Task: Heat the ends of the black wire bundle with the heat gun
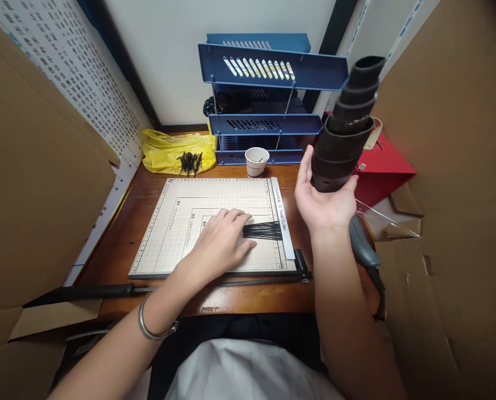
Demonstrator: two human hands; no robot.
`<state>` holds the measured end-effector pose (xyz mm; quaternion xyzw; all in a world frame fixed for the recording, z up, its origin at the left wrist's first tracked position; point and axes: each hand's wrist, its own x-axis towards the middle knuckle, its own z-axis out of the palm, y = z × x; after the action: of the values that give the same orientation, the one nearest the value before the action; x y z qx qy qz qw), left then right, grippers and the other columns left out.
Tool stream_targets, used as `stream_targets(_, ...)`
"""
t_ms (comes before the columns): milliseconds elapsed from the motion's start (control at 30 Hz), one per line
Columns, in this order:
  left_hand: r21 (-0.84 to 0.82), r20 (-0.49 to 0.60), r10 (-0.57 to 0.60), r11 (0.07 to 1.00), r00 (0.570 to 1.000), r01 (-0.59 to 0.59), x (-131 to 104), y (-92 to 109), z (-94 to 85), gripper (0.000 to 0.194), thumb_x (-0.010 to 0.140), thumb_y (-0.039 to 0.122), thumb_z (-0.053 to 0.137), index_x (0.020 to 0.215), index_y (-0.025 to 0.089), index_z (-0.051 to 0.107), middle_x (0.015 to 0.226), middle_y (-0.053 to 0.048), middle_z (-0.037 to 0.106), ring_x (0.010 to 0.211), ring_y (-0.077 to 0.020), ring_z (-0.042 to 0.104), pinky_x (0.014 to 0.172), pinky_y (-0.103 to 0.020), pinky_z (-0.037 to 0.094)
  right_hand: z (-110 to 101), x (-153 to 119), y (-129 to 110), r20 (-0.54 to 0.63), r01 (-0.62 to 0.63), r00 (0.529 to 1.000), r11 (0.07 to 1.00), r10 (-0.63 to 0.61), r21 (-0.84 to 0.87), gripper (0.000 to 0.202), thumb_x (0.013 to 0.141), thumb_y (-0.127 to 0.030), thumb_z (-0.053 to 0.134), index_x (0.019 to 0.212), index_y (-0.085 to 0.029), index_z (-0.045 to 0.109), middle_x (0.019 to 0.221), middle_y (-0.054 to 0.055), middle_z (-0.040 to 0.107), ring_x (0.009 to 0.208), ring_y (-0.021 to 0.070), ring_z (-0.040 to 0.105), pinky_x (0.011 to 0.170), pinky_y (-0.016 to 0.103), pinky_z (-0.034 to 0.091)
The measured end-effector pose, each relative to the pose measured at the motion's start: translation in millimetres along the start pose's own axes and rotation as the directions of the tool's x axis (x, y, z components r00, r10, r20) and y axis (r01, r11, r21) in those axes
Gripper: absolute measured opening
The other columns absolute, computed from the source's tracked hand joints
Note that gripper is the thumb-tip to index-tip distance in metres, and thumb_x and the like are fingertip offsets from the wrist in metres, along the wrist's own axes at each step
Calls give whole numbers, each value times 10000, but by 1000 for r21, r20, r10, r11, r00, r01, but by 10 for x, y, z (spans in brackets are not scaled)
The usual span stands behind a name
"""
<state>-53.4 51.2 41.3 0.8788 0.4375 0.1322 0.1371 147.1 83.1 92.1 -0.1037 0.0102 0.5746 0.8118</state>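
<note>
On the paper cutter board (pixel 164 244), my left hand (pixel 222 239) rests over the left end of a bundle of thin black strips (pixel 262 230), fingers and thumb on either side of it. The strips lie side by side, their right ends at the white guard strip (pixel 282 216) on the board's right edge. My right hand (pixel 326 200) is raised right of the board, gripping the base of a black stepped tube (pixel 343 133) with several nested rings, tilted to the right. The cutter's long black-handled arm (pixel 106 290) lies along the board's front edge.
Behind the board, a white paper cup (pixel 257 161) holds small dark pieces. Short black pieces (pixel 190 163) lie on a yellow plastic bag (pixel 156 150) at the back left. A blue rack (pixel 264 125) stands behind; a red box (pixel 385 166) is at right. Cardboard walls flank both sides.
</note>
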Motion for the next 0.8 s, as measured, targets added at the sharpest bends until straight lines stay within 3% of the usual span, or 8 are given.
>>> stream_targets(100, 33, 65, 21, 999, 998, -23, 80, 8, -2, 351, 922, 344, 688, 1216, 160, 633, 1227, -106, 646, 1128, -303, 560, 983, -453, 482, -94, 123, -112, -70, -88, 991, 950, 114, 299, 619, 1017, -608, 340, 1456, -212, 523, 1357, 112, 637, 1318, 220, 575, 888, 390, 622)
stream_targets(233, 74, 129, 34, 996, 991, -43, 164, 45, 6, 280, 962, 325, 646, 1167, 135, 658, 1160, -107, 653, 1076, -282, 570, 949, -429, 495, -181, 211, -219, -13, -167, 981, 875, 194, 454, 573, 999, -574, 442, 1482, -271, 504, 1424, 82, 605, 1319, 213, 577, 964, 412, 587)
stream_targets(533, 260, 241, 65, 957, 968, -129, 267, 90, 65, 200, 1010, 162, 501, 1103, 83, 659, 1080, -144, 650, 1027, -293, 580, 874, -421, 501, -185, 273, -261, -102, -128, 977, 902, 185, 413, 639, 1042, -571, 316, 1454, -136, 537, 1264, 160, 679, 1191, 232, 652, 820, 360, 628)
stream_targets(800, 397, 363, 117, 878, 924, -267, 359, 199, 16, 187, 906, -11, 474, 948, 82, 630, 953, -154, 662, 929, -272, 619, 749, -358, 502, -209, 260, -238, -57, -196, 968, 881, 243, 431, 653, 1023, -576, 351, 1468, -125, 508, 1168, 154, 702, 1050, 216, 684, 739, 326, 626)
